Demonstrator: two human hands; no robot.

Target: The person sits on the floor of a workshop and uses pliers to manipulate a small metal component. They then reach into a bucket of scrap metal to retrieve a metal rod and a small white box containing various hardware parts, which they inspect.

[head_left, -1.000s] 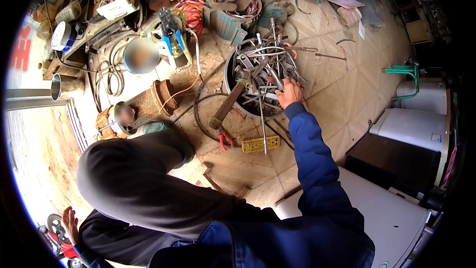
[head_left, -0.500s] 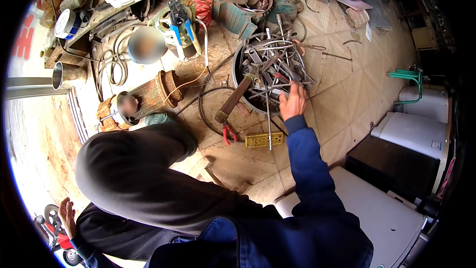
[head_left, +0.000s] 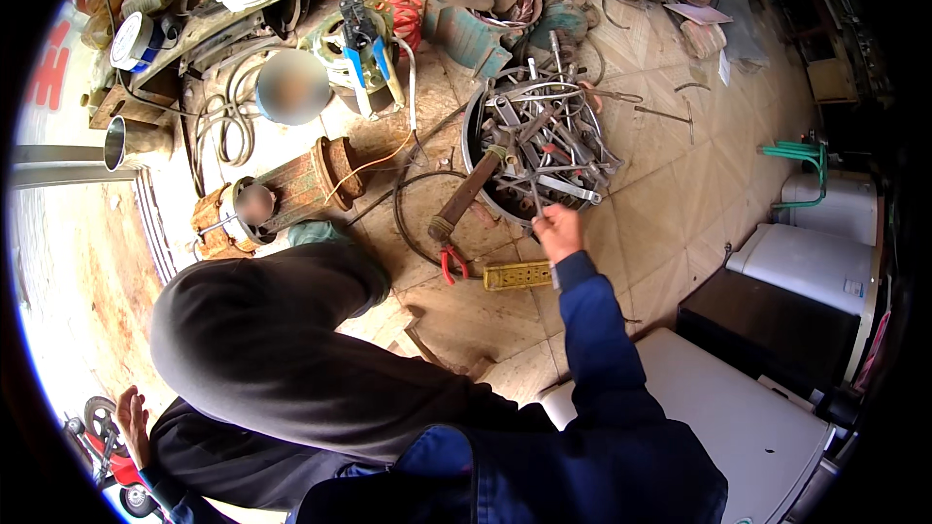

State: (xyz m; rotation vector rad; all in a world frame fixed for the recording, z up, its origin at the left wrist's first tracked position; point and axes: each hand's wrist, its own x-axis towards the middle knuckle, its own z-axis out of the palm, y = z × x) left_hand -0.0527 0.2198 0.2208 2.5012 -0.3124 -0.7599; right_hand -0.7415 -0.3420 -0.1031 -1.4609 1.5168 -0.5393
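My right hand (head_left: pixel 558 231) is closed around the shaft of a T-handle wrench (head_left: pixel 537 196) at the near rim of a round tub (head_left: pixel 472 136) heaped with metal tools. The wrench's crossbar lies over the pile, and its lower end shows beside my wrist. A hammer (head_left: pixel 466 192) with a worn wooden handle leans out over the tub's left side, and several spanners (head_left: pixel 571 190) lie in the heap. At the lower left, beyond my leg, my left hand (head_left: pixel 131 424) is open with fingers stretched and nothing in it.
Left of the tub lies a rusty cylindrical machine part (head_left: pixel 291 189). Red-handled pliers (head_left: pixel 451 264) and a yellow power strip (head_left: pixel 517 276) are on the tiled floor. Blue-handled cutters (head_left: pixel 359 53) stand farther back. White appliances (head_left: pixel 806 257) line the right side.
My right hand has come down and nearer from over the tools and closed on the T-handle wrench, whose shaft has tilted. My left hand stays where it was.
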